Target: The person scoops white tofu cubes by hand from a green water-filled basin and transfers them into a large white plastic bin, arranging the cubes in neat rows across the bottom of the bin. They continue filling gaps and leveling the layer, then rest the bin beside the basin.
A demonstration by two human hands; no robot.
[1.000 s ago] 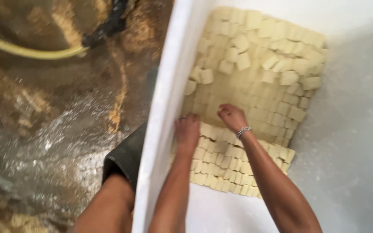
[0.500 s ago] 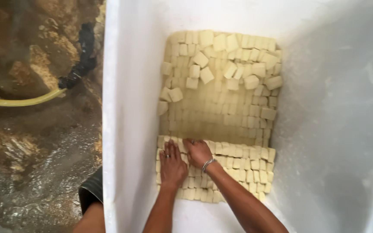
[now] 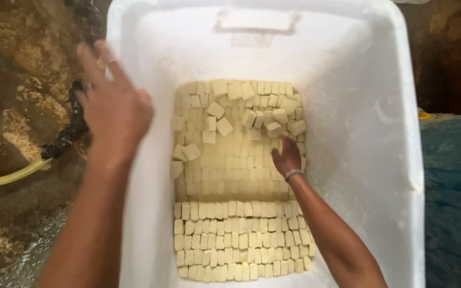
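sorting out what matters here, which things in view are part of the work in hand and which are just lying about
In the work:
- right hand, down on the pale cubes
- left hand, raised by the tub's left rim
- white tub holding the cubes

Lying about:
- yellow hose on the wet floor
- blue cover at right

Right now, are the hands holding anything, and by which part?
Nothing is held. The left hand is open above the white tub's rim; the right hand rests flat on the pale cubes.
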